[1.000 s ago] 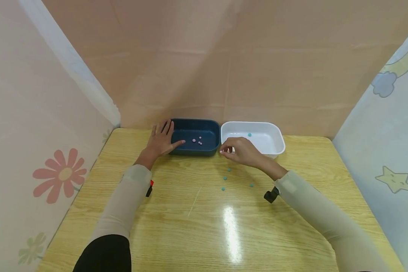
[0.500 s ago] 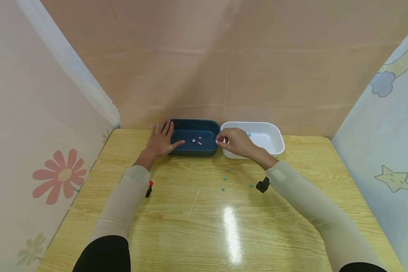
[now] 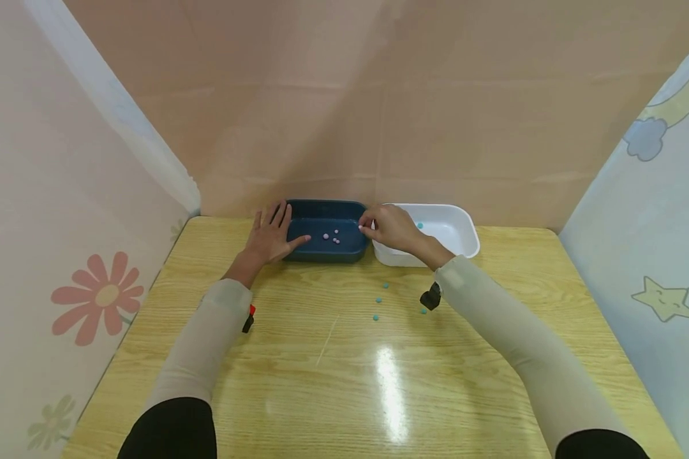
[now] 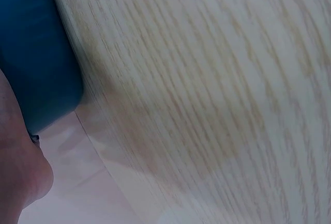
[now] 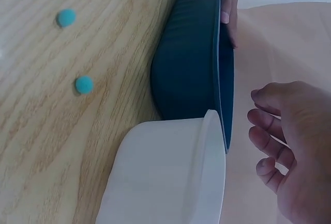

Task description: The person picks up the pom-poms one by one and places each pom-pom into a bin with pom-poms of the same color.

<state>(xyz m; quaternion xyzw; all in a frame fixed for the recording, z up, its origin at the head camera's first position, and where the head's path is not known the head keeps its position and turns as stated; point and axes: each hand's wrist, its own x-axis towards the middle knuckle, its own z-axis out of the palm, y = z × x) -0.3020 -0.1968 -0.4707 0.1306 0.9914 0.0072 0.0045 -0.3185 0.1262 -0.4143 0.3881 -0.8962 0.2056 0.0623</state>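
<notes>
My left hand (image 3: pixel 268 237) rests with spread fingers on the left end of the dark blue tub (image 3: pixel 325 257), thumb reaching over the front rim. Inside that tub lie several small pink balls (image 3: pixel 325 236). Between thumb and index finger my right hand (image 3: pixel 395 227) pinches one more small pink ball (image 3: pixel 361 227), held at the tub's right end; in the right wrist view that hand (image 5: pixel 305 141) is above the rims with its other fingers loosely curled. A white tub (image 3: pixel 456 229) stands against the blue one, partly covered by my right hand, with a teal ball (image 3: pixel 420 225) in it.
Several teal balls (image 3: pixel 379 300) lie on the wooden table (image 3: pixel 298 382) in front of the tubs. Behind the tubs rises a brown paper-like wall (image 3: pixel 465 127), with patterned panels (image 3: pixel 103 191) at both sides. A black wrist camera (image 3: pixel 430 297) hangs under the right sleeve.
My right hand has moved left and away from me with the pinched pink ball, from the white tub's front edge to the blue tub's right end. My left hand has stayed put.
</notes>
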